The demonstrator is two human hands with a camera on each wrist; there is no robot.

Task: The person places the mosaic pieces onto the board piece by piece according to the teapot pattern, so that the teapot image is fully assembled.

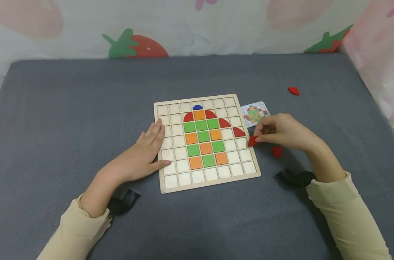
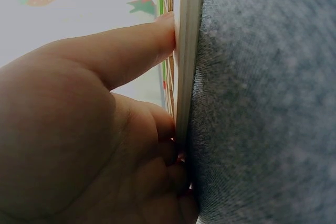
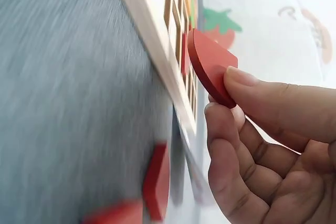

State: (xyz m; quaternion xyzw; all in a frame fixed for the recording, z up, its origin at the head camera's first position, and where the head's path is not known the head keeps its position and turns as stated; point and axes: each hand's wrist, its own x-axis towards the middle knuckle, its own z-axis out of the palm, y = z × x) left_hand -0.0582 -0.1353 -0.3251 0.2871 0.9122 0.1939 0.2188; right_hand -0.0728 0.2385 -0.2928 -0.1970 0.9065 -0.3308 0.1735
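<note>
A wooden grid board (image 1: 211,174) bears green and orange squares, a blue half-round piece (image 1: 197,107) at the top and several red quarter-round pieces (image 1: 238,132). My left hand (image 1: 141,157) rests on the board's left edge, its fingers straight and its thumb over the lower left cells. In the left wrist view the thumb (image 2: 131,51) presses against the board's rim. My right hand (image 1: 283,133) pinches a red quarter-round piece (image 3: 212,64) between thumb and fingertips, over the board's right edge in the head view.
A small pattern card (image 1: 255,112) lies at the board's upper right, partly behind the right hand. One loose red piece (image 1: 277,151) lies below that hand, another red piece (image 1: 294,91) farther back. Grey cloth (image 1: 70,108) covers the table; a strawberry-print curtain (image 1: 216,32) hangs behind.
</note>
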